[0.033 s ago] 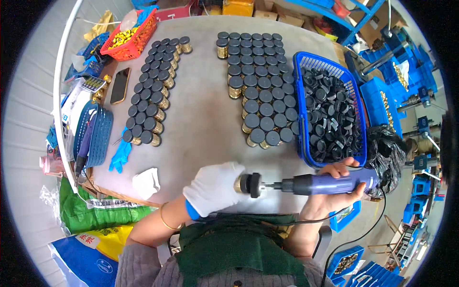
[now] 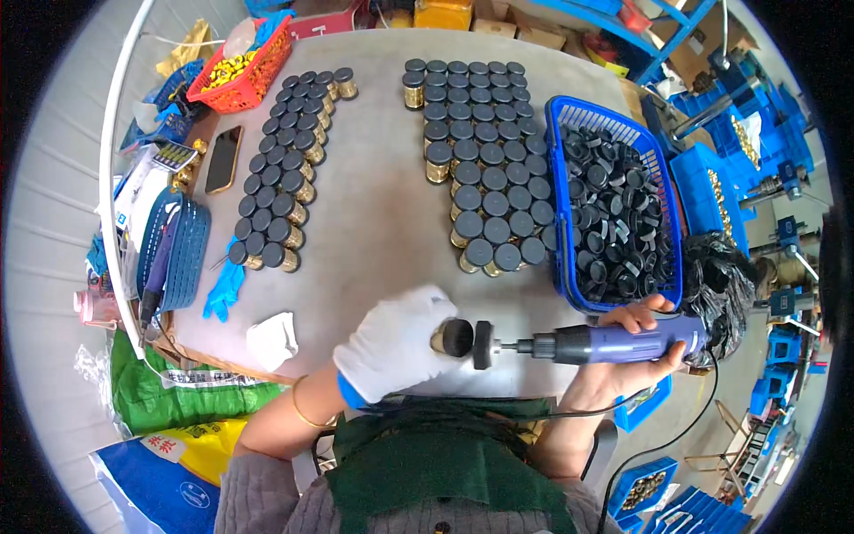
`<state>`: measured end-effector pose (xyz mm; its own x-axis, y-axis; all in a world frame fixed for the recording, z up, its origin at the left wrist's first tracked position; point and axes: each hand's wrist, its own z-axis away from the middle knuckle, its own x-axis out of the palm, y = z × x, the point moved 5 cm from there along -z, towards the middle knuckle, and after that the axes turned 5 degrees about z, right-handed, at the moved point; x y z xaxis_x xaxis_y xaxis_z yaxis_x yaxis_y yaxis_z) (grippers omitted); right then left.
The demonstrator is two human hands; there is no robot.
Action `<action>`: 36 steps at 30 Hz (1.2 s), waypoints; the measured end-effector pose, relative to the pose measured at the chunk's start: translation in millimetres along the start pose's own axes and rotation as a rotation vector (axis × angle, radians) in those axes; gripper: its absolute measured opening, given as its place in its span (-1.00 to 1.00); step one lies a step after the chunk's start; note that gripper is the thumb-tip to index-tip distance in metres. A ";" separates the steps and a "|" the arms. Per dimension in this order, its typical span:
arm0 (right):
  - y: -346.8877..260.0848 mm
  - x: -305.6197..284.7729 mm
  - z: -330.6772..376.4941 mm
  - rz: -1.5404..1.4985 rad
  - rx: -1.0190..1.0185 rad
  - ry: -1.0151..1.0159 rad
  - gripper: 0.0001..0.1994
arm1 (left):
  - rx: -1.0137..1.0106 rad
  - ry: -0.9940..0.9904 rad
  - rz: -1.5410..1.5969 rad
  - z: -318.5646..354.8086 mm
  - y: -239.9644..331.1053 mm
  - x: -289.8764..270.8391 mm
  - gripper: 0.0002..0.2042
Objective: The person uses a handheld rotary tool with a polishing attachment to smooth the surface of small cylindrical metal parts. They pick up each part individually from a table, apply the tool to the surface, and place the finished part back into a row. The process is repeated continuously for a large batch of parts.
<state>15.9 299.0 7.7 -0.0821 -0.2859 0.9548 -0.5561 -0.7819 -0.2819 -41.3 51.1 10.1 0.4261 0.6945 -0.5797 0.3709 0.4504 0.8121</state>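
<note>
My left hand [image 2: 398, 345], in a white glove with a blue cuff under it, grips a short brass cylinder with a black cap [image 2: 458, 338]. The cap faces right. My bare right hand [image 2: 636, 351] is wrapped round a purple electric screwdriver [image 2: 614, 343] lying level, its shaft pointing left. On the shaft's end sits a black knob-like head [image 2: 483, 345], a small gap away from the cap. Beyond my hands, black-capped brass cylinders stand upright in two groups, a left group [image 2: 289, 160] and a larger right group [image 2: 485, 151].
A blue basket [image 2: 556, 214] heaped with loose black caps stands right. At left are a red basket [image 2: 233, 93], a phone [image 2: 224, 160], a blue glove [image 2: 224, 289], a white cloth [image 2: 272, 342] and a second screwdriver [image 2: 157, 271]. A power cord [image 2: 703, 414] hangs right.
The capped cylinder and the screwdriver head, pressed together before, have come apart. My left hand has turned the cap slightly upward; the screwdriver has shifted slightly right.
</note>
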 end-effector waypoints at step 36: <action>51.6 -9.6 -23.3 0.171 0.006 0.042 -0.48 | 0.126 0.239 -0.519 -161.8 -125.7 -153.1 -0.76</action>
<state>-31.3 274.4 -13.8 -0.2098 -0.3919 0.8958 -0.5263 -0.7268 -0.4412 -286.8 -21.1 7.4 -0.0304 0.5150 -0.8567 0.5831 0.7052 0.4033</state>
